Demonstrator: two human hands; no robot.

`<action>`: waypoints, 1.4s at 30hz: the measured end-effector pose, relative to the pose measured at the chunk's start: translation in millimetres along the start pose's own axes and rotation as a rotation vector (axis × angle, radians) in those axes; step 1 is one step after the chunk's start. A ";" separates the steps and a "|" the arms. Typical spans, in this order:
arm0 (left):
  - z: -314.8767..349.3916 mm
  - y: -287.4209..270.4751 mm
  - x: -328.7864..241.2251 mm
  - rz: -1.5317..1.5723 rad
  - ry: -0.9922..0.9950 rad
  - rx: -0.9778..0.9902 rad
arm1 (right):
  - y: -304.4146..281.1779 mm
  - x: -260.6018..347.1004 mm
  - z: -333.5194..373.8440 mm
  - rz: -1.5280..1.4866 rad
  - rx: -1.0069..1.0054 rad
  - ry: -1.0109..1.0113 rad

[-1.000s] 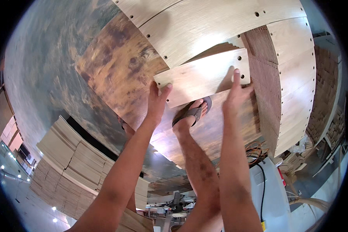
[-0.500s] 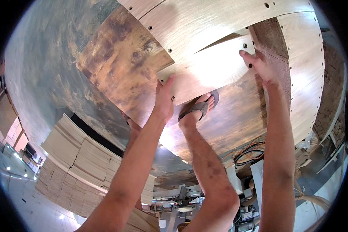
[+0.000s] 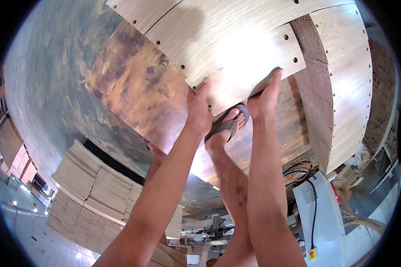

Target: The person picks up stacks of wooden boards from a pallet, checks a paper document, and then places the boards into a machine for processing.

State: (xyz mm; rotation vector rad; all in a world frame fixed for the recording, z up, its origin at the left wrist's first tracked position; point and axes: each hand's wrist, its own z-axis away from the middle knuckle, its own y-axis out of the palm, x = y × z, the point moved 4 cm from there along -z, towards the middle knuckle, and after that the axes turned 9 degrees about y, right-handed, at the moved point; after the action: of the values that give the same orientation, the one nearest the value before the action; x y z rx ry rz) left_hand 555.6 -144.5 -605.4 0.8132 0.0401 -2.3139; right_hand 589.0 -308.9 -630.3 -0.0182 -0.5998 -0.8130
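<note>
A pale wooden board (image 3: 240, 84) with dark holes at its two ends lies against a row of similar pale boards (image 3: 187, 31). My left hand (image 3: 198, 107) grips its left end, the thumb on top near the holes and the fingers hidden beneath. Along the near edge, toward the right end, my right hand (image 3: 266, 95) holds the board with thumb up and the other fingers out of sight. Under the boards lies a brown mottled wooden sheet (image 3: 133, 84), on which my sandalled foot (image 3: 231, 122) stands just below the board.
A brown strip with small holes (image 3: 314, 84) runs beside a pale perforated panel (image 3: 343, 66) on the right. Stacked boards (image 3: 93, 178) stand at lower left. Orange and black cables (image 3: 300, 167) and a white machine cabinet (image 3: 318, 213) are at lower right.
The board has moved up against the pale boards, closing the dark gap between them. My right hand has shifted left from the board's right end to its near edge.
</note>
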 end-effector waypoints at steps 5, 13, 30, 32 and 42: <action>-9.5 5.8 -7.6 -0.003 -0.042 0.232 | 9.4 14.1 -9.7 -0.058 0.018 -0.105; -8.8 25.7 -6.3 0.068 -0.088 0.192 | 8.6 30.8 -11.0 -0.080 0.035 -0.067; -19.7 -6.4 -15.4 -0.092 -0.183 0.357 | 14.7 35.6 5.0 -0.107 0.200 -0.017; -15.5 -6.7 -9.5 -0.062 -0.219 0.356 | 6.2 37.0 3.2 -0.048 0.231 -0.035; -7.5 20.0 -7.7 0.145 -0.244 0.452 | -11.4 58.4 35.2 0.111 -0.116 -0.117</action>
State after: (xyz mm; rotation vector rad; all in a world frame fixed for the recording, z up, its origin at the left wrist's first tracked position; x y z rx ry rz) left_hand 576.3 -153.6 -603.4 0.7101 -0.6474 -2.2945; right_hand 594.7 -347.9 -573.6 -0.2050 -0.6556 -0.7419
